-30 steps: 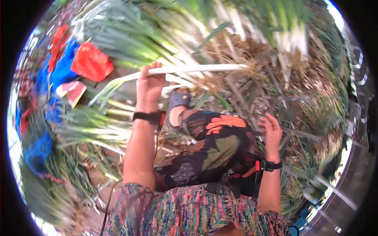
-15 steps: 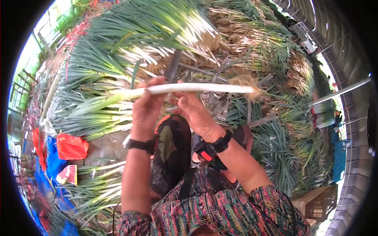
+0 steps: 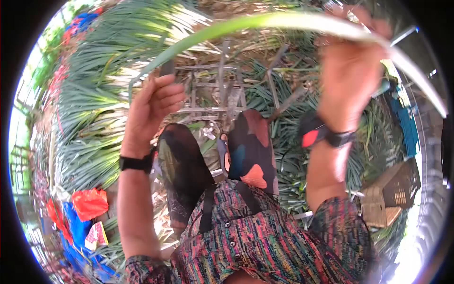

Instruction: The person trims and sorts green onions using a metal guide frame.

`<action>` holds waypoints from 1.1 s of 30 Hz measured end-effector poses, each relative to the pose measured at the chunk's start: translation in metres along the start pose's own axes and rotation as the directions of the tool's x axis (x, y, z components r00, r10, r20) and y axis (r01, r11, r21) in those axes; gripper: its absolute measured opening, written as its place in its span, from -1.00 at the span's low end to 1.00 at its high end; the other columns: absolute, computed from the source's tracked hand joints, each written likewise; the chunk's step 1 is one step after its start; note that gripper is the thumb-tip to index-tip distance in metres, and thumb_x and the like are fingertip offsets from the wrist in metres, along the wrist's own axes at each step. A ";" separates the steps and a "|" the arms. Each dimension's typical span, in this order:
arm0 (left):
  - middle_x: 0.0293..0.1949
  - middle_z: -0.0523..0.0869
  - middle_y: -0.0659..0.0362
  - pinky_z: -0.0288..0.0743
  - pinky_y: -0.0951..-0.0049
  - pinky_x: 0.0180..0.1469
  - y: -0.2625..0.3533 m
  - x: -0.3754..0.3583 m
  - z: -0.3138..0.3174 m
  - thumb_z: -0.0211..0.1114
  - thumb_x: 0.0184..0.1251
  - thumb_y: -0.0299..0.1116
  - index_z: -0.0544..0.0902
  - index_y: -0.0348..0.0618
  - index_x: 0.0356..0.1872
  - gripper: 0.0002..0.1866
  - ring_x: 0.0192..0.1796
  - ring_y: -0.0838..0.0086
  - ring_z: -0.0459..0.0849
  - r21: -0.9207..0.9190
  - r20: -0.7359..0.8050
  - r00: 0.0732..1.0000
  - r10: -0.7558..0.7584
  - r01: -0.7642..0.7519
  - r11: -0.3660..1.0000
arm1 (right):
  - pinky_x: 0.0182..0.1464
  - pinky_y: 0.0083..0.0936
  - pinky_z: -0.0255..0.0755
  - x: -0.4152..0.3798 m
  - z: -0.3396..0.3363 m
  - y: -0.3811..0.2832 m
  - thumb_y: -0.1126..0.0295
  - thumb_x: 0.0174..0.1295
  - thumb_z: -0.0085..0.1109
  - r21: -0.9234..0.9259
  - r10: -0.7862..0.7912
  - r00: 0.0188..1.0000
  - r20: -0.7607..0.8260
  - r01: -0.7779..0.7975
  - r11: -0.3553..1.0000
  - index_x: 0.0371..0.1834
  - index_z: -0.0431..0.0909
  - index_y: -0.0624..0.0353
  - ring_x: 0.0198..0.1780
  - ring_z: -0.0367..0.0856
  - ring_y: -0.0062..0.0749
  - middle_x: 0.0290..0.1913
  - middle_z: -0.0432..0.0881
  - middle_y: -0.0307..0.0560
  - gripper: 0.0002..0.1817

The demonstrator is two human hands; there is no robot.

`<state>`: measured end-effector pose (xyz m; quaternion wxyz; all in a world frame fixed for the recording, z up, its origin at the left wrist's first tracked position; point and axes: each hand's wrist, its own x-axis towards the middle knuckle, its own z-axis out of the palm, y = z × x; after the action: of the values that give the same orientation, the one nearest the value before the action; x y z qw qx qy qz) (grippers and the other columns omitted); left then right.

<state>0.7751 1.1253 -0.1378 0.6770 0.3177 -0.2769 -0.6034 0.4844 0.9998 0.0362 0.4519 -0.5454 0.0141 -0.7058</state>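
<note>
My right hand [image 3: 352,71], raised at the upper right and smeared by motion, is closed around the pale stalk of a long green onion [image 3: 265,21]. The stalk arcs across the top of the view. Its white end reaches out past my right hand to the right edge, while its green leaf curves down to the left. Near that leaf's tip is my left hand [image 3: 153,102], with its fingers loosely bent and apart and no object visible in them. A dark flat bar [image 3: 167,68] stands just behind my left fingertips.
Piled green onions [image 3: 90,94] spread along the left, with more [image 3: 302,161] on the right. A metal frame [image 3: 208,90] stands beyond my knees. A red bag [image 3: 90,204] and blue sheeting [image 3: 78,225] lie at the lower left, a brown crate [image 3: 392,189] at the right.
My right hand has swung up and right with the green onion, which now bends in an arc. My left hand has let go of the stalk and sits farther left. The view has shifted right.
</note>
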 end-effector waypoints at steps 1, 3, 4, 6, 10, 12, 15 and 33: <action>-0.04 0.75 -0.02 0.65 0.32 0.00 -0.003 0.000 -0.013 -0.02 0.61 -0.03 0.50 -0.29 0.23 -0.49 -0.04 0.29 0.76 0.012 0.034 0.999 -0.004 0.004 1.000 | 0.24 -0.08 0.37 0.029 -0.001 -0.025 0.11 0.49 -0.04 0.006 -0.124 0.991 0.039 0.124 0.992 0.08 0.41 0.08 0.08 0.52 -0.16 0.02 0.54 -0.04 -0.69; -0.15 0.77 0.07 0.66 0.39 -0.10 -0.008 -0.005 -0.031 0.10 0.57 -0.15 0.58 -0.22 0.10 -0.64 -0.12 0.37 0.77 0.053 -0.137 0.990 -0.015 0.023 0.998 | 0.09 -0.17 0.38 0.071 0.003 -0.063 0.06 0.54 -0.19 -0.025 -0.352 0.906 0.235 0.367 0.930 0.24 0.28 0.01 -0.09 0.45 -0.30 -0.17 0.47 -0.14 -0.62; -0.19 0.78 0.09 0.66 0.42 -0.13 -0.016 -0.007 -0.049 0.14 0.55 -0.19 0.60 -0.20 0.06 -0.70 -0.15 0.40 0.77 0.080 -0.238 0.971 -0.032 0.052 0.995 | 0.00 -0.26 0.38 0.091 0.003 -0.073 0.04 0.54 -0.20 -0.044 -0.365 0.860 0.357 0.406 0.913 0.20 0.30 0.02 -0.17 0.44 -0.37 -0.23 0.46 -0.17 -0.63; -0.25 0.77 0.13 0.65 0.45 -0.18 -0.035 -0.017 -0.077 0.18 0.51 -0.21 0.61 -0.17 0.00 -0.74 -0.20 0.45 0.76 0.106 -0.365 0.930 -0.047 0.091 0.990 | -0.17 -0.44 0.38 0.128 -0.002 -0.082 -0.01 0.56 -0.20 -0.151 -0.245 0.801 0.546 0.382 0.912 0.13 0.35 0.03 -0.32 0.41 -0.51 -0.34 0.44 -0.25 -0.62; -0.29 0.76 0.17 0.62 0.52 -0.27 -0.087 -0.050 -0.148 0.17 0.52 -0.14 0.59 -0.15 0.06 -0.68 -0.29 0.48 0.73 0.025 -0.529 0.841 -0.118 0.155 0.988 | -0.46 -0.63 0.32 0.122 -0.011 0.005 -0.02 0.52 -0.10 -0.490 -0.081 0.861 0.502 0.360 0.794 -0.05 0.44 0.07 -0.51 0.38 -0.63 -0.49 0.43 -0.35 -0.63; -0.26 0.76 0.18 0.57 0.55 -0.35 -0.111 -0.072 -0.175 0.15 0.53 -0.12 0.58 -0.15 0.08 -0.66 -0.34 0.51 0.71 -0.011 -0.612 0.768 -0.189 0.230 0.973 | -0.31 -0.60 0.43 0.091 -0.043 0.088 0.24 0.39 0.09 -0.796 0.250 0.886 0.391 0.189 0.574 -0.03 0.52 0.09 -0.40 0.44 -0.62 -0.39 0.52 -0.35 -0.79; -0.29 0.74 0.22 0.55 0.59 -0.41 -0.145 -0.131 -0.214 0.18 0.52 -0.12 0.58 -0.14 -0.01 -0.70 -0.36 0.58 0.69 -0.062 -0.679 0.678 -0.280 0.328 0.943 | -0.15 -0.57 0.52 0.043 -0.110 0.197 0.17 0.36 0.25 -0.688 0.679 0.628 0.381 -0.297 0.662 0.17 0.62 0.05 -0.27 0.56 -0.64 -0.32 0.62 -0.37 -0.62; -0.24 0.72 0.20 0.52 0.44 -0.23 -0.239 -0.299 -0.273 0.21 0.43 -0.26 0.61 -0.08 -0.13 -0.84 -0.27 0.45 0.67 -0.378 -0.890 0.134 -0.435 0.315 0.871 | -0.22 -0.59 0.49 -0.003 -0.151 0.504 0.48 0.24 0.16 -0.981 0.948 -0.262 0.182 0.019 0.194 0.23 0.64 -0.03 -0.30 0.55 -0.62 -0.25 0.70 -0.27 -0.54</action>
<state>0.7934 1.4319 -0.4938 0.5425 0.6416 0.3132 -0.4427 0.6803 0.6323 -0.2852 0.3578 -0.8590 0.2766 0.2401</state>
